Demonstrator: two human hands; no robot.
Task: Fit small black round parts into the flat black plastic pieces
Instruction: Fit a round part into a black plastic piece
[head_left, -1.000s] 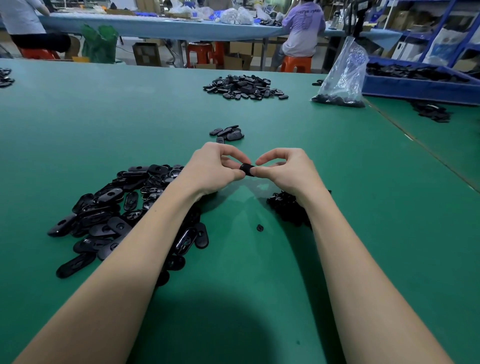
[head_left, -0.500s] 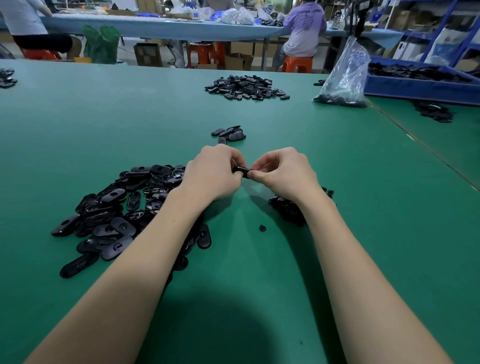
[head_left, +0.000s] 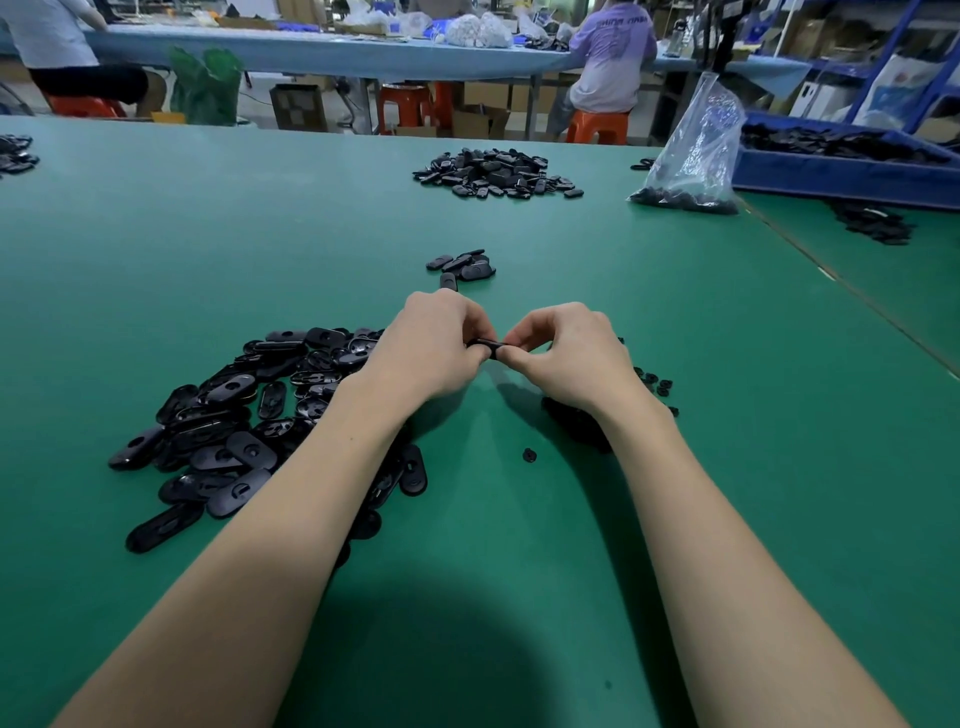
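Observation:
Above the green table, my left hand (head_left: 434, 345) and my right hand (head_left: 569, 353) meet and pinch one flat black plastic piece (head_left: 484, 343) between fingers and thumbs; most of it is hidden by them. A pile of flat black oval pieces (head_left: 244, 421) lies under and left of my left forearm. Small black round parts (head_left: 655, 383) lie in a heap partly hidden by my right wrist. One loose round part (head_left: 529, 455) sits on the table between my forearms.
A small cluster of oval pieces (head_left: 462, 264) lies just beyond my hands, a bigger heap (head_left: 496, 169) further back. A clear plastic bag (head_left: 691, 150) and a blue tray (head_left: 841, 174) of black parts stand at the right. People sit at a far table.
Both hands have closed in tighter around the flat piece and turned it edge-on. The hands have stayed over the same spot.

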